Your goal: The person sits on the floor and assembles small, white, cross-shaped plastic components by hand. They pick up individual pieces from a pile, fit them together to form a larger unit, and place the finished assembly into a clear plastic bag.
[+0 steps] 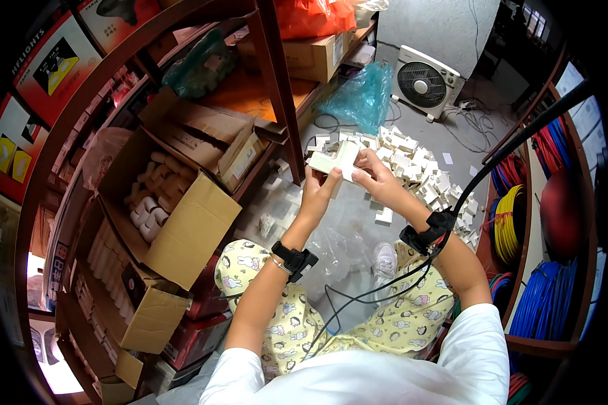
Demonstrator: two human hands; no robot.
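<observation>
Between my two hands is a white plastic cable trunking fitting [336, 159], branched in shape, raised above the floor. My left hand [319, 192] grips its lower left side, thumb on the near face. On its right side, my right hand [380, 181] holds it with bent fingers. Some of the fingers are hidden behind the piece. Beyond and to the right, a loose heap of similar white fittings [422, 165] is spread over the floor. Clear plastic bags [331, 253] lie below my hands, between my legs.
Open cardboard boxes [192, 229] of white pipe fittings stand at left beside a metal shelf [277, 74]. A box fan [422, 81] and blue plastic bag [361, 98] are at the back. Coiled wires [510, 223] fill the right rack. Black cables [385, 290] cross my lap.
</observation>
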